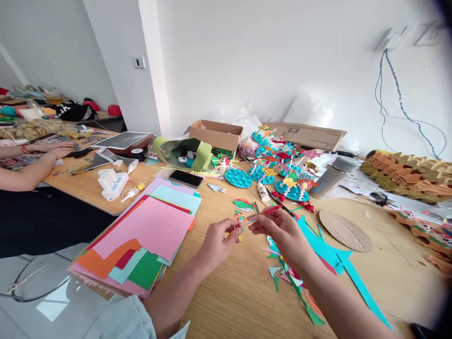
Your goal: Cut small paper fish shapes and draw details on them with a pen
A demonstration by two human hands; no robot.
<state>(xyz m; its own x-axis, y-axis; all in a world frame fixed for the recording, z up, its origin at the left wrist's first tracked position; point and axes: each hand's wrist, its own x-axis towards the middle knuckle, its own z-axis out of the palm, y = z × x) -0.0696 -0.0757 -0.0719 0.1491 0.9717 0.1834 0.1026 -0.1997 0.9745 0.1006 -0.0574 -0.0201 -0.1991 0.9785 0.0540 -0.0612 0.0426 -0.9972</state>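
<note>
Pinching a slim red paper strip (264, 213) in the right hand (282, 233), the person holds its tip at the left hand (221, 244), whose fingers press together on something too small to tell. On the wooden tabletop (226, 301), teal discs (236, 178) already carry paper shapes, while sheets of coloured card (148, 230) lie stacked and teal offcuts (318, 249) lie scattered.

This is a craft workroom: a long wooden bench (233, 301) carries stacked coloured card (141, 230), paper offcuts (293, 278), a glue bottle (263, 192) and a cardboard box (215, 134), against plain white walls (226, 56) with a wall socket (391, 37).
</note>
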